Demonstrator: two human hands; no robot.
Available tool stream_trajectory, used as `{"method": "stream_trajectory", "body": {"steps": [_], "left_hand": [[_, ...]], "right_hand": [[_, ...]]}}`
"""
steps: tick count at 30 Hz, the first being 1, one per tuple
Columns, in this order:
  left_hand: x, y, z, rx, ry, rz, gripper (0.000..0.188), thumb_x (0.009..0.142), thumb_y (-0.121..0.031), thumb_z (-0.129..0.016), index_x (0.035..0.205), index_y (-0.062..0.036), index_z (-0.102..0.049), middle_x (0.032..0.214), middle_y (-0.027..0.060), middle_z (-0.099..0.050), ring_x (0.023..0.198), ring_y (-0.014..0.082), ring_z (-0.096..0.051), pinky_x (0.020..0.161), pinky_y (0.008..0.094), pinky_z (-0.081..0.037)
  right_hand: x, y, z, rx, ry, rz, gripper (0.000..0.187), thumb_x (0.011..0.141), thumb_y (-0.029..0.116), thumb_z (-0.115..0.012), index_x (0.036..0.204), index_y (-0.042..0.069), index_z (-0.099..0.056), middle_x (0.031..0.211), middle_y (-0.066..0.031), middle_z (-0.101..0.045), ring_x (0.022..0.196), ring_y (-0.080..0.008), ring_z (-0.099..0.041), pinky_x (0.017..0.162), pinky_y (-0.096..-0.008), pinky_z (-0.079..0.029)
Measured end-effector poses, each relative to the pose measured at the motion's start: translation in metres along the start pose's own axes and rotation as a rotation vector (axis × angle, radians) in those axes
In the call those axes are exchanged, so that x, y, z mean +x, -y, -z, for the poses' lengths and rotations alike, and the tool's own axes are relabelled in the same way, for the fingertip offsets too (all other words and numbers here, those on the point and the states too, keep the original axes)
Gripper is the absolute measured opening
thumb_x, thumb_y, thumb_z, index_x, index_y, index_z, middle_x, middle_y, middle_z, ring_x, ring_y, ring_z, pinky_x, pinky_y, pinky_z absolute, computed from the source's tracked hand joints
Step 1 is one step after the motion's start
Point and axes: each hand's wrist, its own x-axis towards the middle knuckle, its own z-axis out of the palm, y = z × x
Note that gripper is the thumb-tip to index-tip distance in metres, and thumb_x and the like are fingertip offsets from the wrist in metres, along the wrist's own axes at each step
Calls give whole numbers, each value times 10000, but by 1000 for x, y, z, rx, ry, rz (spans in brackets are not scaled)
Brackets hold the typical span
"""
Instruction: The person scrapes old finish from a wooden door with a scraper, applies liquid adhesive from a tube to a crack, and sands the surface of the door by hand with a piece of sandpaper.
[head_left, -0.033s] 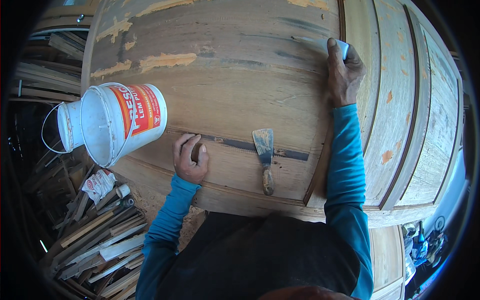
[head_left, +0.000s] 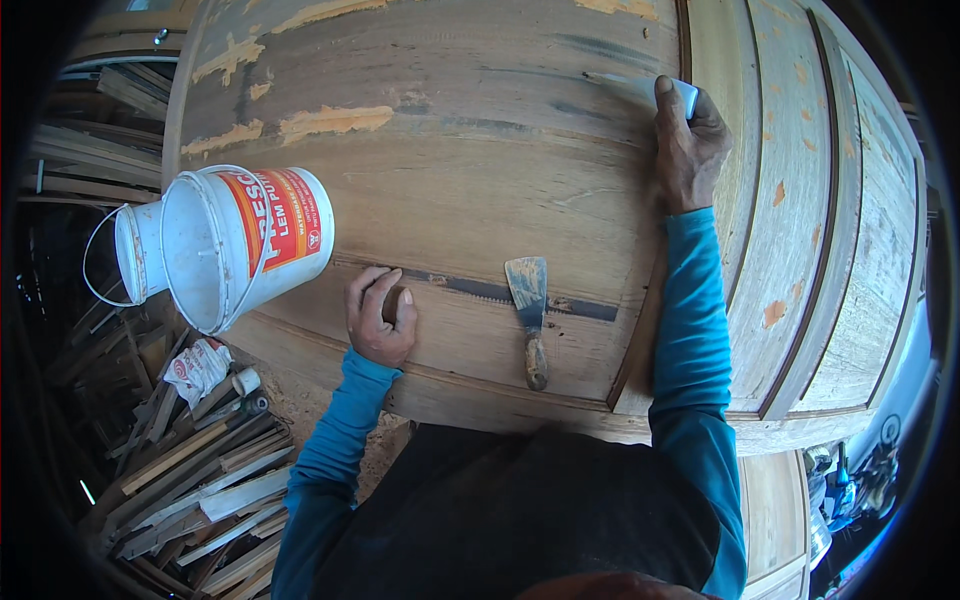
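Note:
My right hand [head_left: 692,150] is closed around the white handle of a knife [head_left: 640,90] at the far right of a wooden panel [head_left: 480,210]. The knife's pale blade tapers leftward, low over the wood; whether it touches is unclear. My left hand [head_left: 382,318] rests on the panel's near part, fingers bent and thumb apart, with nothing visible in it. Its fingertips lie by the left end of a dark toothed strip [head_left: 590,308], like a saw blade. A putty knife [head_left: 530,315] with a smeared blade lies across that strip, handle toward me.
A white bucket [head_left: 290,262] with a red-orange label lies tipped at left, a smaller white tub [head_left: 140,250] beside it. Tan filler patches [head_left: 335,122] mark the panel. Timber offcuts [head_left: 215,490] and a crumpled plastic bag [head_left: 198,368] lie below left. Another panelled piece [head_left: 785,230] adjoins at right.
Both hands, the knife and the putty knife stay where they were. Only a dark round shape in the background at the lower right has shifted slightly.

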Motion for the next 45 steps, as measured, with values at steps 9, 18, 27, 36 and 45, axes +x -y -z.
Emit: {"method": "stream_trajectory", "body": {"steps": [9, 18, 27, 36, 45], "left_hand": [[0, 1, -1, 2, 0, 1, 369, 846, -22, -738, 1213, -26, -699, 1234, 181, -630, 1122, 373, -634, 975, 471, -543], [-1, 2, -1, 4, 1, 6, 372, 846, -21, -742, 1215, -28, -698, 1235, 178, -627, 1131, 371, -627, 979, 467, -540], [0, 1, 0, 2, -1, -3, 373, 845, -16, -742, 1216, -28, -698, 1235, 178, -625, 1120, 367, -632, 976, 466, -542], [-1, 2, -1, 15, 1, -3, 369, 851, -30, -743, 1218, -32, -700, 1242, 177, -623, 1127, 367, -630, 979, 467, -543], [0, 1, -1, 11, 4, -1, 373, 847, -23, -740, 1218, -30, -698, 1242, 181, -623, 1127, 370, -630, 979, 472, -543]], "right_hand": [[1, -5, 1, 8, -11, 10, 499, 974, 489, -763, 955, -10, -752, 781, -72, -699, 750, -152, -633, 714, -339, -532], [1, -4, 2, -21, -26, 12, 495, 970, 483, -763, 947, -11, -751, 782, -83, -698, 758, -156, -637, 721, -345, -536], [1, -5, 3, -7, -33, 23, 489, 971, 469, -764, 968, -21, -755, 802, -89, -713, 773, -159, -651, 736, -342, -547], [1, -4, 4, 18, -34, 26, 491, 974, 469, -765, 961, -22, -746, 786, -65, -690, 759, -142, -625, 722, -327, -531], [0, -3, 6, 41, -34, 22, 461, 982, 448, -765, 951, -12, -744, 785, -49, -682, 755, -130, -606, 709, -320, -519]]}}
